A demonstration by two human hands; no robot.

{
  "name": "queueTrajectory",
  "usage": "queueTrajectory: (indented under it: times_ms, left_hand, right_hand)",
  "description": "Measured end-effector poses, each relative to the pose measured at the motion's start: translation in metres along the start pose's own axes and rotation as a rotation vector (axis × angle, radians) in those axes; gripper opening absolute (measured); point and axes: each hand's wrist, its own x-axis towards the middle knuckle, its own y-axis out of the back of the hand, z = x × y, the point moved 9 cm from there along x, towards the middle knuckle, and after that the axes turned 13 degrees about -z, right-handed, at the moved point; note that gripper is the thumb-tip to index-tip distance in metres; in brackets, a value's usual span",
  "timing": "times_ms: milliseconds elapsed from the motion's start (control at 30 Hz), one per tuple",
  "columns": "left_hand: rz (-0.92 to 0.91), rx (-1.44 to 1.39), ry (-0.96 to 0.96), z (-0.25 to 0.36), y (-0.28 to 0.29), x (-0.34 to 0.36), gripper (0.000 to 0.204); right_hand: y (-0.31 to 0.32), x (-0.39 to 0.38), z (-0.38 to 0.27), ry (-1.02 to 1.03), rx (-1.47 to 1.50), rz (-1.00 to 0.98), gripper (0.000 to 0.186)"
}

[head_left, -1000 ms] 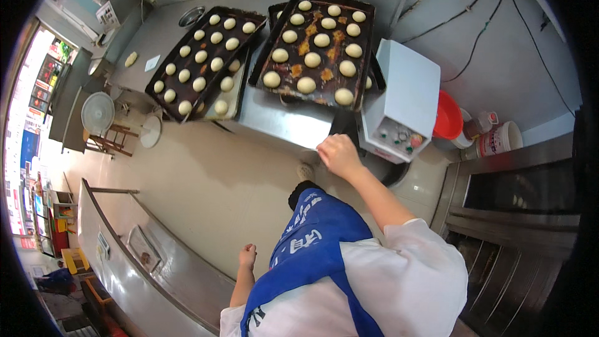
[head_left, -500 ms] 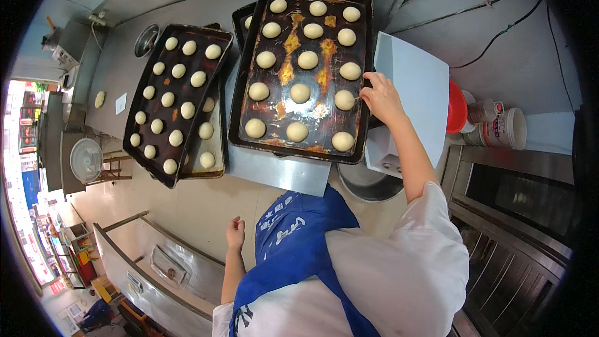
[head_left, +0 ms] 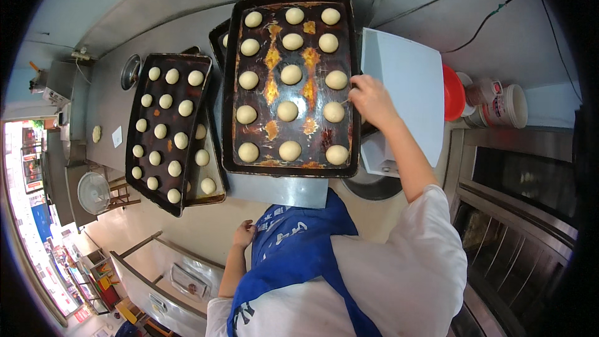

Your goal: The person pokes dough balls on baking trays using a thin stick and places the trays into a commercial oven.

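Note:
My right hand (head_left: 372, 101) reaches over the right rim of a large dark baking tray (head_left: 310, 140). Its fingers are pinched on a thin, pale stick-like thing (head_left: 345, 101), too small to name surely, whose tip points at a round dough ball (head_left: 334, 112) in the right-hand column. Rows of similar pale dough balls lie spaced out on the tray, among yellow-brown baked-on patches. Down by my blue apron (head_left: 293, 243), my left hand (head_left: 244, 234) hangs with fingers loosely curled and nothing visible in them.
A second dark tray (head_left: 145, 162) of dough balls sits tilted at the left, overlapping another tray (head_left: 214, 196) beneath. A white box (head_left: 405, 97) stands at right, beside a red basin (head_left: 453, 93) and white bucket (head_left: 515, 106). A steel oven (head_left: 518, 178) is at lower right.
The view has shifted, so the trays appear lower and the big one further left. My right hand stays by the same dough ball; my left hand is closer to the apron.

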Motion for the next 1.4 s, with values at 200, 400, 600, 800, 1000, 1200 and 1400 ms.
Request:
queueTrajectory:
  times_ms: [200, 400, 600, 800, 1000, 1200, 1400]
  left_hand:
    - [-0.185, -0.466, -0.078, 0.065, 0.022, -0.011, 0.044]
    - [-0.155, -1.219, -0.328, 0.151, 0.067, -0.016, 0.052]
    - [0.015, -1.339, -0.330, 0.168, 0.090, 0.019, 0.043]
    - [0.233, -0.972, -0.313, 0.173, 0.101, 0.019, 0.050]
    - [0.236, -0.820, -0.305, 0.177, 0.107, 0.010, 0.049]
    - [0.199, -0.837, -0.284, 0.174, 0.103, 0.012, 0.049]
    - [0.231, -0.871, -0.325, 0.182, 0.106, 0.008, 0.047]
  right_hand:
    - [0.021, 0.016, 0.050, -0.220, 0.062, 0.096, 0.004]
    - [-0.002, 0.035, 0.041, -0.260, 0.205, 0.105, 0.004]
    - [-0.001, 0.089, 0.072, -0.355, 0.233, 0.231, 0.005]
    - [-0.011, 0.199, 0.111, -0.407, -0.015, 0.291, 0.009]
    - [-0.045, 0.238, 0.138, -0.504, -0.125, 0.216, 0.008]
    - [-0.053, 0.248, 0.136, -0.477, -0.072, 0.375, 0.008]
    - [-0.045, 0.249, 0.131, -0.427, -0.265, 0.254, 0.010]
